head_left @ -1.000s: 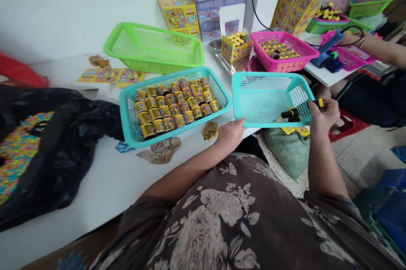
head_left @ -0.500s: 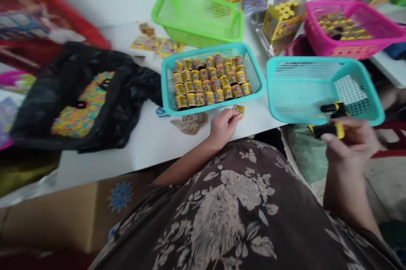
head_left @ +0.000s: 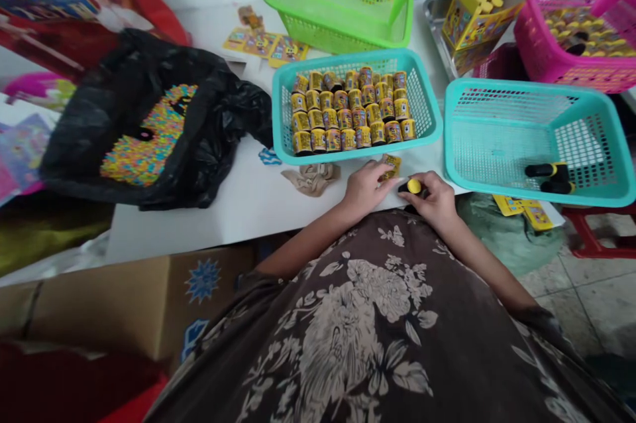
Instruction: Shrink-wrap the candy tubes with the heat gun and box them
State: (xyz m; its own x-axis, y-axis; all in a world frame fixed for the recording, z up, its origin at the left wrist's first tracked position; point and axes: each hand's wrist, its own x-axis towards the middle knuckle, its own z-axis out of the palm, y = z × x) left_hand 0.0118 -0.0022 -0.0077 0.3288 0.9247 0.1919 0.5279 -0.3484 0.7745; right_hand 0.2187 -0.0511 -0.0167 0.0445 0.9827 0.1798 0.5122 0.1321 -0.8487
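In my left hand, closed near the table's front edge, is a small yellow printed label. Just to its right, my right hand grips a small black tub with a yellow lid, the lid turned up towards me. The two hands are close together. Behind them, a turquoise basket holds rows of similar tubs wrapped in yellow printed labels. A second turquoise basket on the right has a few plain black tubs in its near right corner.
A black plastic bag of multicoloured pellets lies open on the left. Behind stand a green basket, a pink basket of yellow-lidded tubs and a yellow carton. A crumpled brown cloth lies beside my left hand.
My right hand has come left from the right basket's front edge to beside my left hand, bringing the black tub. My left hand still holds the label; the view has shifted.
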